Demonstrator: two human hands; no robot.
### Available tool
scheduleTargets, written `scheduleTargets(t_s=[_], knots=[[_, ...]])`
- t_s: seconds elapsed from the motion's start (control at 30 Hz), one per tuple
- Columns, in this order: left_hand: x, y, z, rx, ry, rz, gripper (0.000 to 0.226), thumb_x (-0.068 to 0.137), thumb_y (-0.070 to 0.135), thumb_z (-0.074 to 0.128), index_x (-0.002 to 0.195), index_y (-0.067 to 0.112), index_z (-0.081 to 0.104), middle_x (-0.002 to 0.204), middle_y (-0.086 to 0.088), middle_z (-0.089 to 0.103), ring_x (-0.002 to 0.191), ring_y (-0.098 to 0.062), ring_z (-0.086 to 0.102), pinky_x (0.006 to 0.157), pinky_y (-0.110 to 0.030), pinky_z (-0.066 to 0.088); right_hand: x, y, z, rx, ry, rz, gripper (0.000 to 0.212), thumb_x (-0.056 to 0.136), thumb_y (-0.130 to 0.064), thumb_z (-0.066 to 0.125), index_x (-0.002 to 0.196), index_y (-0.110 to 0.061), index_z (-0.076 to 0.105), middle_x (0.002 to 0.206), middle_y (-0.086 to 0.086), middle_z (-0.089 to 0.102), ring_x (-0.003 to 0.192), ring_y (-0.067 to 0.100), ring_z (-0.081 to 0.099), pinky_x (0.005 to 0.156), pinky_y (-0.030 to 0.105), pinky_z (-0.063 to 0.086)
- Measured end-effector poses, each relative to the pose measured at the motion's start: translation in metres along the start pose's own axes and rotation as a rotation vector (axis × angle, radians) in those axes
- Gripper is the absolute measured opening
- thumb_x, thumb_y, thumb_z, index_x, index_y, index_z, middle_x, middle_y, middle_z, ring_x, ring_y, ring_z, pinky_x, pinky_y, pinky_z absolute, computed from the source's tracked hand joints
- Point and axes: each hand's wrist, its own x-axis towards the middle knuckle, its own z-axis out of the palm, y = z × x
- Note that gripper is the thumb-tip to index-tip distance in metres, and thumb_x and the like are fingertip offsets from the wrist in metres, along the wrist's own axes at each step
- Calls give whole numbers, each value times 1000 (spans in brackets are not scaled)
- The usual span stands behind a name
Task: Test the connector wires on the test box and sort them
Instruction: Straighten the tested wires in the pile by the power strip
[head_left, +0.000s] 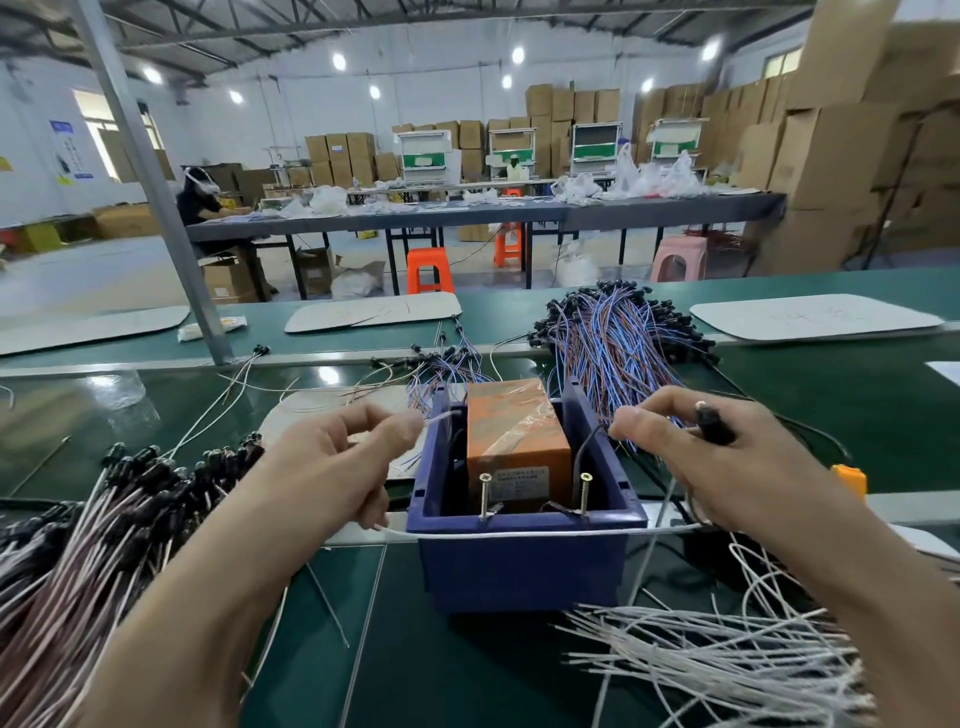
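A blue plastic bin (524, 566) sits in the middle of the green bench and holds an orange test box (511, 436) with two upright screws (535, 493) at its near end. My left hand (332, 467) pinches the end of a white wire (519, 533) just left of the bin. This wire lies stretched across the bin's front rim over to my right hand (737, 473). That hand holds the wire's black connector (711, 423) between its fingers, right of the bin.
A pile of wires with black connectors (104, 519) lies at the left. Loose white wires (727, 660) spread at the lower right. Blue and brown wires (618, 338) are heaped behind the bin. A metal post (156, 192) stands at the back left.
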Motion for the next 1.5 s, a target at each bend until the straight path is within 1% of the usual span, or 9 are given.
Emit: scheduleTargets(t_s=[0.07, 0.17, 0.37, 0.6, 0.7, 0.8, 1.17, 1.33, 1.5], knots=[[1, -3, 1, 55, -45, -21, 37, 91, 47, 62, 61, 27, 59, 55, -1, 40, 44, -13, 41, 70, -35, 44, 0, 2, 1, -4, -42, 31, 40, 78, -63, 63, 84, -24, 70, 55, -1, 26, 47, 15, 22, 41, 19, 20], [3, -7, 3, 35, -89, -33, 45, 93, 46, 60, 52, 28, 53, 58, 2, 34, 45, -12, 34, 62, -31, 38, 0, 5, 4, -33, -77, 67, 30, 87, -53, 64, 78, -24, 70, 50, -7, 27, 44, 12, 23, 40, 15, 22], [5, -13, 4, 40, -184, -48, 40, 82, 54, 71, 53, 30, 57, 61, 1, 33, 52, -15, 30, 55, -26, 32, 0, 8, 5, -69, -88, 109, 26, 89, -41, 67, 74, -21, 67, 44, -13, 28, 39, 6, 24, 38, 11, 23], [7, -14, 7, 45, -201, -55, 31, 76, 53, 66, 64, 27, 58, 59, 2, 38, 49, -13, 33, 53, -28, 30, -1, 5, 3, -39, -112, 126, 25, 86, -42, 67, 71, -22, 67, 49, -9, 30, 42, 11, 26, 39, 14, 24], [8, -16, 8, 43, -195, -64, 35, 86, 48, 73, 63, 26, 57, 60, 1, 38, 49, -14, 33, 51, -22, 30, -1, 5, 3, -31, -112, 126, 25, 89, -38, 68, 69, -23, 66, 49, -8, 29, 41, 9, 25, 38, 14, 23], [8, -16, 9, 27, -188, -60, 34, 88, 43, 65, 60, 26, 57, 59, 1, 37, 49, -14, 32, 47, -16, 31, -2, 5, 3, -33, -110, 126, 25, 89, -37, 68, 70, -21, 67, 48, -9, 28, 41, 9, 24, 38, 13, 22], [6, -13, 11, 66, -179, -78, 33, 91, 41, 64, 68, 19, 55, 60, -1, 39, 54, -17, 34, 48, -18, 31, -1, 7, 3, -57, -132, 122, 27, 83, -45, 66, 76, -20, 70, 50, -9, 26, 44, 10, 23, 39, 13, 20], [6, -13, 12, 64, -177, -76, 32, 92, 39, 63, 72, 16, 55, 58, 0, 38, 53, -16, 33, 48, -17, 31, -2, 10, 2, -61, -150, 132, 25, 88, -43, 67, 78, -22, 71, 50, -9, 27, 44, 11, 24, 39, 14, 21], [8, -16, 10, 65, -176, -77, 34, 89, 43, 64, 63, 23, 55, 57, 2, 39, 50, -15, 35, 48, -16, 33, -2, 9, 3, -58, -168, 151, 25, 85, -46, 66, 76, -24, 72, 52, -6, 29, 45, 12, 26, 39, 15, 22]])
